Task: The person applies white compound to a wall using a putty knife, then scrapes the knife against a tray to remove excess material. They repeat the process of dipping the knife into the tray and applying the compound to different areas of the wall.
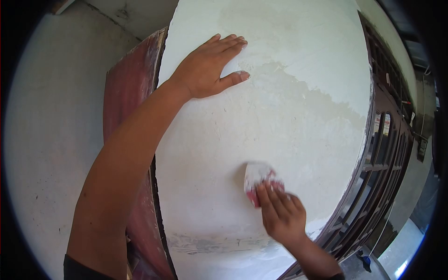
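A white and grey plastered wall (261,126) fills the middle of the view, with an uneven darker patch at its upper right. My left hand (211,65) lies on the upper left of this wall, fingers spread and fingertips whitish. Lower down, right of the middle, my right hand (282,212) grips a red scraper (259,179) smeared with white. The scraper's broad end points up and is slightly blurred. Part of the scraper is hidden under my right fingers.
A dark red wooden panel (128,84) stands along the wall's left edge, with another pale wall (51,130) beyond it. At the right are brown window frames with glass panes (382,135). A dark object (365,262) lies on the floor at the lower right.
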Available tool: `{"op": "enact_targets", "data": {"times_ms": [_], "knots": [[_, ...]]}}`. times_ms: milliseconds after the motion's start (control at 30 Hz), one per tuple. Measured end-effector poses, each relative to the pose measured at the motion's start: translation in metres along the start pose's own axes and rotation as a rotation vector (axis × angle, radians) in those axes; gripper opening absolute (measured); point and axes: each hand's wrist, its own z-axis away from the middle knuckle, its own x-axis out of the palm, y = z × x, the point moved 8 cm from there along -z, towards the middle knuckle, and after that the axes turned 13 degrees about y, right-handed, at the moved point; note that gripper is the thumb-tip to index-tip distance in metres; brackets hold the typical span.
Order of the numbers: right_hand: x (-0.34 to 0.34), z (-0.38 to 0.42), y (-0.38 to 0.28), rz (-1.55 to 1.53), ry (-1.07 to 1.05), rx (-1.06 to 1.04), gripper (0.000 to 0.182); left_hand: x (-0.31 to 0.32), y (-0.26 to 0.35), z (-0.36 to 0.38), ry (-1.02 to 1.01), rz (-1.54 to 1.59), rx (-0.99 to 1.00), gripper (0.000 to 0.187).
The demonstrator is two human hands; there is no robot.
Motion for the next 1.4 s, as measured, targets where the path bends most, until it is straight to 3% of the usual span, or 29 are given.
{"op": "enact_targets", "data": {"times_ms": [100,133,167,200,233,300,367,400,433,500,600,633,700,867,1033,1267,1400], "knots": [[-0.03,0.043,-0.009,-0.288,0.057,0.324,0.046,0.001,0.004,0.01,-0.051,0.027,-0.078,0.066],[-0.035,0.067,-0.011,-0.377,0.04,0.52,0.04,-0.004,0.017,0.022,-0.038,0.054,-0.066,0.072],[-0.034,0.103,-0.012,-0.491,0.06,0.801,0.033,-0.012,0.033,0.038,-0.028,0.075,-0.058,0.08],[-0.027,0.151,-0.018,-0.657,0.081,1.211,0.029,-0.022,0.051,0.061,-0.021,0.177,-0.12,0.084],[-0.015,0.192,-0.032,-0.861,0.237,1.423,0.03,-0.034,0.077,0.092,-0.019,0.277,-0.186,0.088],[-0.008,0.259,-0.066,-1.08,0.258,1.891,0.029,-0.061,0.131,0.177,-0.04,0.444,-0.447,0.097],[-0.009,0.328,-0.117,-1.261,-0.044,2.291,0.05,-0.086,0.205,0.273,0.013,0.612,-0.847,0.096],[-0.02,0.33,-0.128,-1.337,0.05,2.426,0.03,-0.1,0.247,0.314,-0.049,0.595,-1.005,0.094],[-0.033,0.352,-0.143,-1.366,-0.077,2.511,0.035,-0.119,0.287,0.351,-0.11,0.571,-1.173,0.092],[-0.064,0.362,-0.159,-1.292,-0.233,2.628,0.033,-0.164,0.357,0.405,-0.191,0.498,-1.47,0.088],[-0.065,0.395,-0.192,-1.478,-0.295,2.567,0.036,-0.252,0.438,0.493,-0.232,0.353,-1.87,0.088],[-0.072,0.397,-0.2,-1.533,-0.32,2.545,0.036,-0.284,0.465,0.512,-0.076,0.399,-2.131,0.088],[-0.079,0.387,-0.207,-1.419,-0.395,2.562,0.038,-0.336,0.494,0.528,0.21,0.377,-2.392,0.096],[-0.096,0.383,-0.221,-1.482,-0.567,2.557,0.037,-0.411,0.509,0.493,0.228,0.137,-2.473,0.1],[-0.107,0.365,-0.255,-1.528,-0.623,2.525,0.03,-0.452,0.465,0.464,0.294,0.005,-2.336,0.101],[-0.117,0.361,-0.337,-1.541,-0.793,2.516,0.029,-0.563,0.442,0.486,0.366,-0.22,-2.333,0.107],[-0.104,0.363,-0.397,-1.386,-0.844,2.522,0.028,-0.623,0.445,0.519,0.371,-0.228,-2.421,0.108]]}}
